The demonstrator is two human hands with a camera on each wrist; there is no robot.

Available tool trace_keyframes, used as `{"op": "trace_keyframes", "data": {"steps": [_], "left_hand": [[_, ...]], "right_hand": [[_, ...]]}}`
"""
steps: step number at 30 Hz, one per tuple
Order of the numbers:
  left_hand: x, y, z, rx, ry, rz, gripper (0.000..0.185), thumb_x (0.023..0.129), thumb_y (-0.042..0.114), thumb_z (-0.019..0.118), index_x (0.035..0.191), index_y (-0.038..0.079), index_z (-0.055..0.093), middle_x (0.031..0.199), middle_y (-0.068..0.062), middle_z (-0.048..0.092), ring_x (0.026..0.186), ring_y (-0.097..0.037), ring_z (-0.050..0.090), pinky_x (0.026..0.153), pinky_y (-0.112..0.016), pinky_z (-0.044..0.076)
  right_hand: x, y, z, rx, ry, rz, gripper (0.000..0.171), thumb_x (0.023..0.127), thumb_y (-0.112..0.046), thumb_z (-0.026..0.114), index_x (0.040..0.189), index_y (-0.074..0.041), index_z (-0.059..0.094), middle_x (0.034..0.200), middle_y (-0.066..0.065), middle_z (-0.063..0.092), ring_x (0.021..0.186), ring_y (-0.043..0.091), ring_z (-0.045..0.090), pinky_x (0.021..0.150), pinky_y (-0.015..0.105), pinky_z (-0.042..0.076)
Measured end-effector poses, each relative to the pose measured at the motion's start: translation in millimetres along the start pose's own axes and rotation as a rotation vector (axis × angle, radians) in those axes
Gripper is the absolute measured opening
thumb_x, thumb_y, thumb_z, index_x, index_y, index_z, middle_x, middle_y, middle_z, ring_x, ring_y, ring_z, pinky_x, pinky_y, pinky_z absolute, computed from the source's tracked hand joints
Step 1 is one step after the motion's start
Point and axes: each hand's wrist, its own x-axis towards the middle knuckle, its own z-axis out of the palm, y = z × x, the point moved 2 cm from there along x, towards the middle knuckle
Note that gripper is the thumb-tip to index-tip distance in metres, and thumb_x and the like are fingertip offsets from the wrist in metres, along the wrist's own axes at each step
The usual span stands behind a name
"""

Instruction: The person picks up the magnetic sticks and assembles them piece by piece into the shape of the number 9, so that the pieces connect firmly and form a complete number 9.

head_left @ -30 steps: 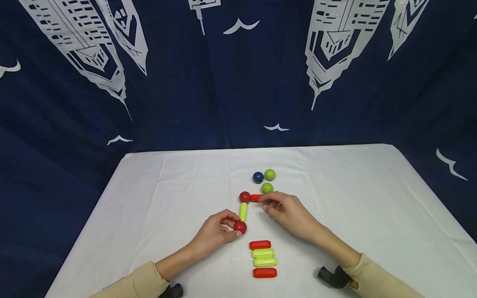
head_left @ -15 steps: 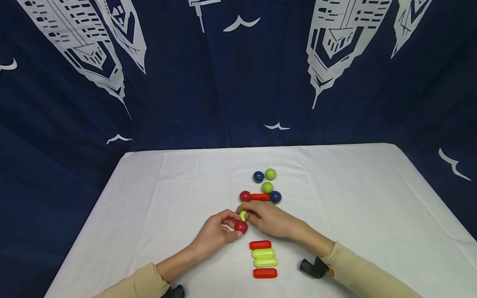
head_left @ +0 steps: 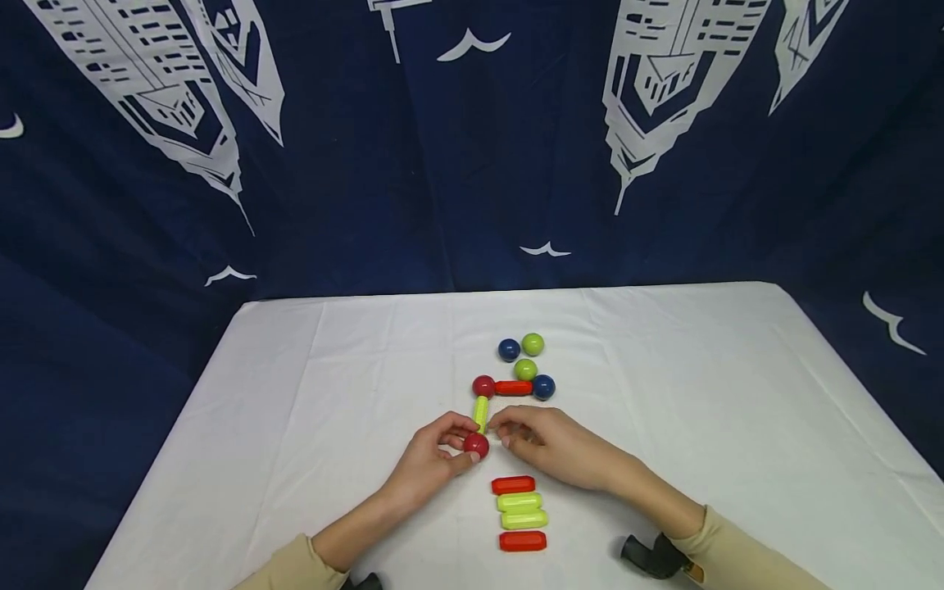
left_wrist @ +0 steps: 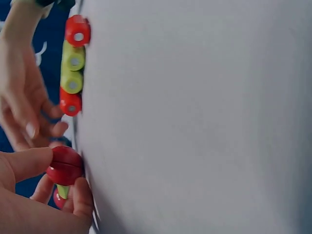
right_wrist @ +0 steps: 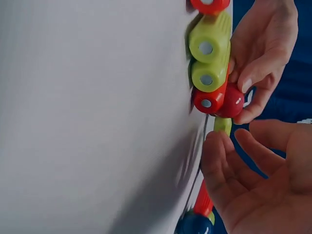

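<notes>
My left hand (head_left: 433, 457) pinches a red ball (head_left: 476, 445) between thumb and fingers. A yellow-green rod (head_left: 481, 414) runs from that ball to a second red ball (head_left: 483, 386) farther back. From there a red rod (head_left: 514, 388) extends right to a blue ball (head_left: 543, 387). Just right of the yellow-green rod, my right hand (head_left: 556, 442) has its fingers loosely bent and holds nothing. In the right wrist view its fingertips (right_wrist: 217, 141) are close to the yellow-green rod; whether they touch cannot be told.
Several loose rods, red (head_left: 523, 541) and yellow-green (head_left: 524, 519), lie side by side near me, with silvery discs on their ends. Behind the joined pieces are a blue ball (head_left: 509, 350) and two green balls (head_left: 533, 343). A white cloth (head_left: 354, 360) covers the table.
My right hand has gone from the red rod's right end to the yellow-green rod, then drawn back a little to the right. My left hand stays at the near red ball.
</notes>
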Motion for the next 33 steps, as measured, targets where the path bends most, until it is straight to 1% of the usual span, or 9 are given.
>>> {"op": "trace_keyframes", "data": {"steps": [5, 7, 10, 15, 19, 23, 25, 27, 33], "left_hand": [[-3.0, 2.0, 2.3, -0.023, 0.022, -0.020, 0.026, 0.086, 0.003, 0.071, 0.112, 0.004, 0.066, 0.096, -0.004, 0.063, 0.090, -0.019, 0.055, 0.072, -0.025, 0.045], [-3.6, 2.6, 3.1, -0.023, 0.029, -0.031, 0.025, 0.086, 0.004, 0.071, 0.111, 0.004, 0.066, 0.095, -0.004, 0.063, 0.090, -0.019, 0.055, 0.072, -0.025, 0.044], [-4.1, 3.0, 4.2, -0.031, 0.041, -0.055, 0.026, 0.087, 0.004, 0.071, 0.112, 0.004, 0.066, 0.095, -0.004, 0.062, 0.090, -0.019, 0.054, 0.072, -0.025, 0.044], [-6.8, 4.1, 5.8, -0.061, 0.056, -0.076, 0.027, 0.087, 0.005, 0.070, 0.114, 0.004, 0.066, 0.097, -0.005, 0.062, 0.091, -0.019, 0.053, 0.072, -0.025, 0.043], [-8.0, 5.4, 7.5, -0.065, 0.070, -0.070, 0.027, 0.087, 0.005, 0.070, 0.113, 0.004, 0.066, 0.097, -0.005, 0.062, 0.092, -0.019, 0.052, 0.072, -0.025, 0.042], [-7.0, 4.2, 9.5, -0.058, 0.080, -0.088, 0.026, 0.088, 0.005, 0.070, 0.113, 0.006, 0.066, 0.097, -0.004, 0.062, 0.093, -0.019, 0.052, 0.073, -0.026, 0.042], [-6.5, 3.1, 10.0, -0.060, 0.083, -0.098, 0.026, 0.088, 0.005, 0.070, 0.113, 0.006, 0.066, 0.097, -0.004, 0.062, 0.093, -0.019, 0.053, 0.073, -0.026, 0.042], [-6.3, 2.5, 10.1, -0.063, 0.085, -0.102, 0.026, 0.087, 0.004, 0.070, 0.113, 0.006, 0.066, 0.096, -0.004, 0.062, 0.093, -0.019, 0.053, 0.073, -0.026, 0.042], [-6.7, 2.2, 10.2, -0.082, 0.089, -0.088, 0.027, 0.087, 0.004, 0.070, 0.113, 0.006, 0.066, 0.096, -0.004, 0.062, 0.093, -0.019, 0.053, 0.072, -0.025, 0.042]], "right_hand": [[-18.7, 2.7, -0.1, -0.007, -0.061, 0.027, 0.021, 0.094, -0.018, 0.065, 0.115, -0.019, 0.068, 0.099, -0.013, 0.065, 0.087, 0.009, 0.057, 0.078, 0.026, 0.049], [-22.8, 3.6, 1.8, -0.009, -0.080, 0.021, 0.021, 0.092, -0.018, 0.068, 0.113, -0.019, 0.069, 0.098, -0.014, 0.064, 0.086, 0.008, 0.057, 0.077, 0.026, 0.049], [-24.8, 4.5, 5.8, -0.006, -0.090, 0.014, 0.021, 0.091, -0.018, 0.071, 0.112, -0.019, 0.069, 0.096, -0.016, 0.063, 0.086, 0.006, 0.055, 0.077, 0.026, 0.048], [-24.6, 4.1, 10.0, -0.003, -0.083, 0.012, 0.019, 0.092, -0.013, 0.069, 0.110, -0.016, 0.070, 0.090, -0.015, 0.062, 0.083, 0.006, 0.056, 0.074, 0.025, 0.048], [-23.8, 3.2, 9.2, -0.050, -0.047, 0.022, 0.016, 0.094, -0.013, 0.066, 0.109, -0.016, 0.070, 0.087, -0.015, 0.061, 0.080, 0.005, 0.056, 0.073, 0.024, 0.048], [-22.3, 4.2, 5.8, -0.100, 0.038, 0.026, 0.014, 0.094, -0.013, 0.067, 0.107, -0.016, 0.070, 0.088, -0.015, 0.062, 0.077, 0.004, 0.056, 0.072, 0.025, 0.049], [-21.0, 4.9, 4.5, -0.110, 0.076, 0.011, 0.014, 0.093, -0.011, 0.067, 0.107, -0.015, 0.070, 0.090, -0.014, 0.062, 0.076, 0.005, 0.056, 0.071, 0.026, 0.049], [-19.6, 6.0, 4.0, -0.108, 0.097, -0.006, 0.014, 0.093, -0.010, 0.067, 0.106, -0.015, 0.070, 0.089, -0.012, 0.062, 0.076, 0.006, 0.056, 0.070, 0.026, 0.049], [-15.6, 7.7, 4.7, -0.071, 0.113, -0.036, 0.016, 0.094, -0.010, 0.067, 0.109, -0.016, 0.070, 0.091, -0.011, 0.061, 0.078, 0.007, 0.055, 0.071, 0.025, 0.049]]}}
